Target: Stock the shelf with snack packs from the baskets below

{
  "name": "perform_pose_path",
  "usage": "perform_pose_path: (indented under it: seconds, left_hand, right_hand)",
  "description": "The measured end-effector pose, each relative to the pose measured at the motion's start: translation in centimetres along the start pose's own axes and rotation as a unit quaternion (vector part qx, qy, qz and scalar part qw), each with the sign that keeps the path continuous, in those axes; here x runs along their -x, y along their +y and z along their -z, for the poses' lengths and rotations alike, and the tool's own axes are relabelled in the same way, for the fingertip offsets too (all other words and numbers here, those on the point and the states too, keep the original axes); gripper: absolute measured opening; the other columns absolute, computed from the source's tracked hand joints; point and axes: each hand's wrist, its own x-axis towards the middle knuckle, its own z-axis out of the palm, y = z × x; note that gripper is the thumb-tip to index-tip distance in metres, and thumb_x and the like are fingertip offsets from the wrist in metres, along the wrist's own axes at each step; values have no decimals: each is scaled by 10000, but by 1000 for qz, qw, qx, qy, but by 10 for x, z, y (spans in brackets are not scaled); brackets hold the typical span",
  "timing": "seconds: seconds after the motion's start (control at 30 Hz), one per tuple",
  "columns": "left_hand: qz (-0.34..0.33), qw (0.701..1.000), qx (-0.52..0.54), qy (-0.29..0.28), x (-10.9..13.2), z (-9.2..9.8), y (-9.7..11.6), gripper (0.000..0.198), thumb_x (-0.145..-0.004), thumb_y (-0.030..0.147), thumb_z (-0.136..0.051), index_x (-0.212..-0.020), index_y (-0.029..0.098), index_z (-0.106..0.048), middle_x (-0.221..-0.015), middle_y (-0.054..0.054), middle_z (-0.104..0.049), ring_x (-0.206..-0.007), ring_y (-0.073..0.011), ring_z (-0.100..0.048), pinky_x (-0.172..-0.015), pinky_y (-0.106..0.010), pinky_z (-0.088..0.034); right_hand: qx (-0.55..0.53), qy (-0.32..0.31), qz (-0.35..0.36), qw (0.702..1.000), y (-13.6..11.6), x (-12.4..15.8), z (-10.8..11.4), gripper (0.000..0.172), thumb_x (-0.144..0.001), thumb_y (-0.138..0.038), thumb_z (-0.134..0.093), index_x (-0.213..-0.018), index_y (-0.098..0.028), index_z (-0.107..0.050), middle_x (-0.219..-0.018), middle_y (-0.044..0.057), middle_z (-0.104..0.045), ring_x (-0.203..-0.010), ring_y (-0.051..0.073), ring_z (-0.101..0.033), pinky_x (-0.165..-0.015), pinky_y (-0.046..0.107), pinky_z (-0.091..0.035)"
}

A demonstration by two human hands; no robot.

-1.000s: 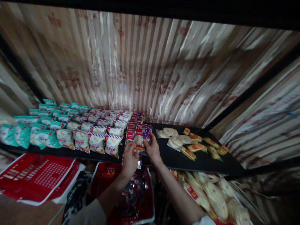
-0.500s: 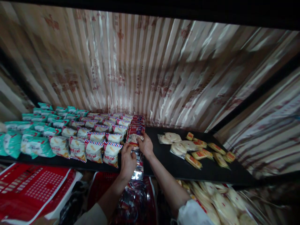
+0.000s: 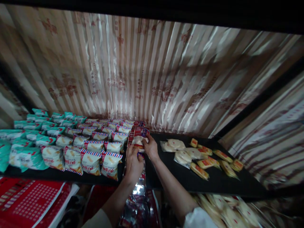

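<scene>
1. Containers, lower level. At lower left lies a red perforated basket [image 3: 35,201] with a white rim; the middle red basket [image 3: 98,193] is largely hidden by your left arm, with glossy dark packets [image 3: 136,210] over it. Under the shelf's right part, pale wrapped rounds [image 3: 231,212] lie heaped.
2. Containers, shelf level. The black shelf [image 3: 163,172] bears teal bags [image 3: 28,156] at left, then white snack bags [image 3: 91,163] with striped top seals, in rows. To the right lie clear-wrapped white rounds [image 3: 177,144] and small yellow packets [image 3: 199,171] (loosely scattered, unlike the rows).
3. Hands. Your forearms converge from below, pale sleeves near the elbows. Your right hand [image 3: 151,148] pinches the right edge of the red packet [image 3: 140,134] between thumb and fingers. Your left hand [image 3: 134,164] has its fingers bent together at the packet's lower edge; whether they grip it cannot be told. A silvery strip [image 3: 139,190] runs from beneath that hand past the shelf's front edge.
4. Held packet. It leans at the front of a narrow row of red packets [image 3: 139,123], just right of the white snack bags. Its face is dark red with a purple-blue upper corner and a pale patch below.
</scene>
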Motion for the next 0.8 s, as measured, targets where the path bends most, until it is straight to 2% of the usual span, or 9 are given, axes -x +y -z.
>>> perform_pose_path:
  seconds: [0.07,0.2,0.33,0.43,0.63,0.8]
  left_hand:
    - [-6,1000,-10,-12,-14,-5,10,388,-711,73,-466,-1061,129,-623,-1247,-133,-515,-1254,-272,-389,-1082,-428,-308]
    - [-36,999,-3,-30,-41,-18,21,419,-689,23,-450,-1055,140,-617,-1185,-119,-562,-1209,-242,-435,-1063,-415,-328]
    - [-27,998,5,-48,-66,-28,23,391,-699,7,-436,-1026,114,-622,-1104,-140,-609,-1105,-222,-525,-1003,-359,-387]
    - [-10,998,-3,-54,-84,-31,24,385,-699,6,-446,-1028,91,-628,-1069,-147,-634,-1072,-220,-553,-980,-324,-397]
    - [60,996,-12,-71,-110,-34,25,355,-719,38,-458,-1001,114,-661,-1009,-143,-668,-1015,-224,-602,-920,-320,-430]
    - [75,995,-17,-66,-121,-35,25,337,-734,55,-453,-982,103,-675,-997,-151,-676,-1011,-231,-609,-917,-318,-431]
  right_hand:
    - [8,4,-1,1000,4,-17,-2,414,-787,-237,-468,-1175,-131,-569,-1105,96,-644,-1002,195,-602,-896,286,-437]
    - [65,4,-1,998,3,-51,-4,380,-783,-196,-473,-1142,-151,-591,-1063,84,-666,-994,193,-608,-877,286,-444]
    - [156,-55,8,986,-4,-80,-4,340,-779,-184,-491,-1088,-138,-624,-1021,100,-682,-968,204,-624,-842,270,-453]
    - [181,-77,5,981,-8,-98,-8,295,-769,-184,-501,-1013,-129,-658,-986,109,-692,-943,213,-635,-812,262,-461]
    - [200,-86,2,976,-11,-123,-21,268,-747,-158,-519,-955,-149,-687,-969,109,-698,-965,224,-629,-827,269,-457]
    - [205,-90,-4,975,-13,-131,-30,286,-752,-175,-519,-984,-134,-681,-990,138,-690,-962,248,-631,-810,298,-469]
